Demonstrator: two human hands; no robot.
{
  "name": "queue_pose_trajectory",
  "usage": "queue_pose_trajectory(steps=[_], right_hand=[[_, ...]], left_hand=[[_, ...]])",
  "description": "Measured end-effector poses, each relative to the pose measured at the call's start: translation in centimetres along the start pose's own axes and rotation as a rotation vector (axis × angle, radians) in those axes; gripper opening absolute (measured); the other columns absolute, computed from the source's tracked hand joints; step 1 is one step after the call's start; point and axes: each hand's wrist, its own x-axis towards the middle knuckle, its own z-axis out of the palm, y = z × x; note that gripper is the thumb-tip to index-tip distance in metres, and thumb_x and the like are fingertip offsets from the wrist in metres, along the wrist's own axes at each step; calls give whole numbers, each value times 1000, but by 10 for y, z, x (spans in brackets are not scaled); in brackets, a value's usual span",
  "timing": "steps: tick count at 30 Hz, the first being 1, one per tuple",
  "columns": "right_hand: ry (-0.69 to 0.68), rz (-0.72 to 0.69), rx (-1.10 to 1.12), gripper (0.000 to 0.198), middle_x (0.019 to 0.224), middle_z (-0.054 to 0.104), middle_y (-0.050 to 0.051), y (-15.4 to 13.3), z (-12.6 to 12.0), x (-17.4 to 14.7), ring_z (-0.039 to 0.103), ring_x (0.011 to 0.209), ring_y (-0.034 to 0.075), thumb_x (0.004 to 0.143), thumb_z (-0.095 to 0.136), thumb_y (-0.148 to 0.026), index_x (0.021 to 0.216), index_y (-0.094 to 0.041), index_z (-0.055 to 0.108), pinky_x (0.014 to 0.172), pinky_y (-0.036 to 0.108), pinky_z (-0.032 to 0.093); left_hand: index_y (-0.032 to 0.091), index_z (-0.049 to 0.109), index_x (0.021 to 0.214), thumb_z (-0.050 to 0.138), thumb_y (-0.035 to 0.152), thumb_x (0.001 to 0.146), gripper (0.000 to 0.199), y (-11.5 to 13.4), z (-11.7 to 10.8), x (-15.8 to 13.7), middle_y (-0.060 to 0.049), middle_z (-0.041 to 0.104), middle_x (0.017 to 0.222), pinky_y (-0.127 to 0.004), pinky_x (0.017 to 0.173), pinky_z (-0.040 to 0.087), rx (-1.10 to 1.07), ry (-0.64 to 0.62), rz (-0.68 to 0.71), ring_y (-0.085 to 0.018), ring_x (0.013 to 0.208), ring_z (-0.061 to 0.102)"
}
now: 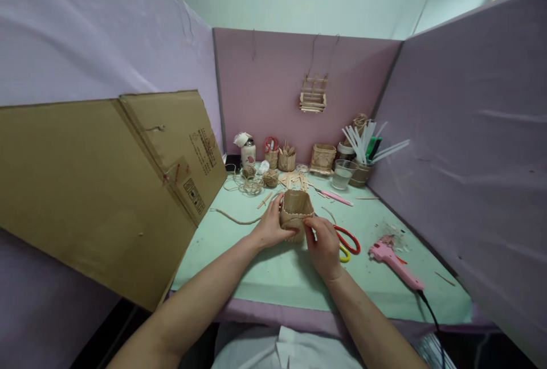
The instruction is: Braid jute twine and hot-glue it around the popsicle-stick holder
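Note:
A small brown container (298, 203) with an open top and a braided cord round its rim is held upright just above or on the table. My left hand (270, 225) is wrapped round its left side, thumb across the front. At the front right, my right hand (323, 242) pinches a thin cord (294, 220) against the container wall; the fingertips partly hide it. Red-handled scissors (348, 239) lie just right of my right hand, beside a yellow handle loop (344, 253). A loose length of cord (235, 220) stretches across the table to the left.
A pink glue gun (397, 265) lies at right, its cable over the front edge. Twine balls (270, 178), wooden sticks (294, 180), a pink-handled tool (337, 197), a water cup (343, 174) and a pot of glue sticks (362, 173) stand behind. Cardboard (106, 187) leans at left.

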Motion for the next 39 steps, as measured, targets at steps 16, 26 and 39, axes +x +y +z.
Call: queue_pose_trajectory(steps=[16,26,39], right_hand=[[-2,-31,-43,15,89,72,1,-1,1,-2,62,84,20,88,58,-11,92,-25,62,79,37,52],[-15,-7,-41,15,83,71,1,-5,1,3,63,84,20,89,55,-11,88,-24,62,79,35,50],[-33,463,433,62,144,39,15,12,1,-3,40,135,31,84,60,-40,138,-24,35,105,55,40]], left_hand=[[22,20,151,81,32,58,112,-1,3,0,-15,33,151,-46,112,33,11,11,0,-33,132,42],[19,22,151,81,36,58,111,1,6,-2,-17,38,145,-47,113,31,81,38,-1,-34,134,39],[24,21,150,81,25,63,106,3,-6,7,-15,38,150,-46,113,31,-392,-133,-63,-31,137,38]])
